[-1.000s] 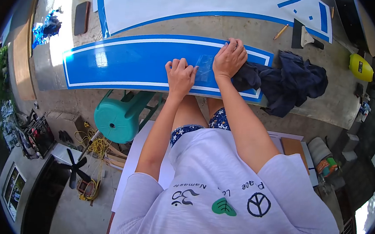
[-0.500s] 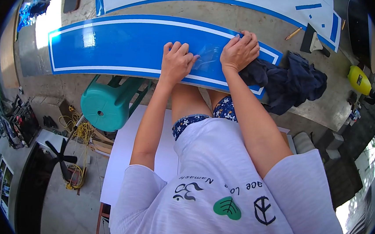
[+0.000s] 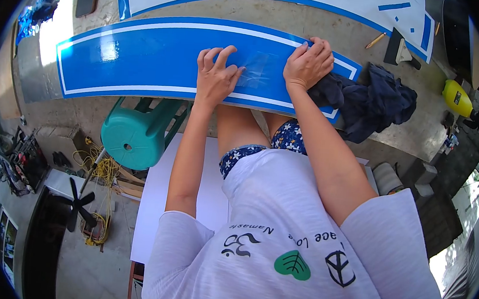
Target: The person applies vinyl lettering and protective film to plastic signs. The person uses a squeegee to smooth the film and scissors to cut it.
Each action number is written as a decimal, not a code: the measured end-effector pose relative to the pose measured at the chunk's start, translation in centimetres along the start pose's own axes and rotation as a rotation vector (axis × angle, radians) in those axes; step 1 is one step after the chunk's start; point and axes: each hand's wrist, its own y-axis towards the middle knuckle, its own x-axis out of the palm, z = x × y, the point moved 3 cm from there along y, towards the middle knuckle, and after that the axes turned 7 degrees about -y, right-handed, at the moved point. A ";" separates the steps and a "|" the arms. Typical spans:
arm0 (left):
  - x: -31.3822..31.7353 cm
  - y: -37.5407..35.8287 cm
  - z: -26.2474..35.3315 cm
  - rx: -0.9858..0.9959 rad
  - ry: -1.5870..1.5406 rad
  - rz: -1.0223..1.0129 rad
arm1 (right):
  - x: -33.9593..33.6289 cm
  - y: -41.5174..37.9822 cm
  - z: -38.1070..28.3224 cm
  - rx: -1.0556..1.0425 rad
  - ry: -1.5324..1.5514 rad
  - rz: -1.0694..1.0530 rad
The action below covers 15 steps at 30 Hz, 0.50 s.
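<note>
A long, gently curved blue panel with a white border lies across the table in front of me. On its face, between my hands, is a wrinkled clear film patch. Left of that patch, my left hand is over the panel, fingers bent and apart, thumb close to the film; nothing shows in it. My right hand rests at the panel's upper right border with fingers curled in; what they grip, if anything, is hidden. A crumpled dark cloth lies over the panel's right end, against the right hand's wrist side.
Beyond the panel lies a white sheet edged in blue. To the right are a pencil-like stick, a black-edged scraper and a yellow bottle. A green stool stands below left, near a yellow cord and fan blades.
My left hand has shifted left, away from the clear film, and its fingers have spread. The right hand stays at about the same spot on the border.
</note>
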 end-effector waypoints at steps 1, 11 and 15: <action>-0.2 0.0 0.0 0.004 0.031 -0.005 | 0.0 0.0 0.0 0.005 -0.002 -0.001; -0.7 0.0 -1.7 -0.071 -0.022 -0.059 | 0.2 -0.1 0.2 0.009 0.010 0.012; -1.4 0.1 -2.1 -0.026 -0.058 -0.066 | 0.2 -0.1 0.3 0.001 0.022 0.000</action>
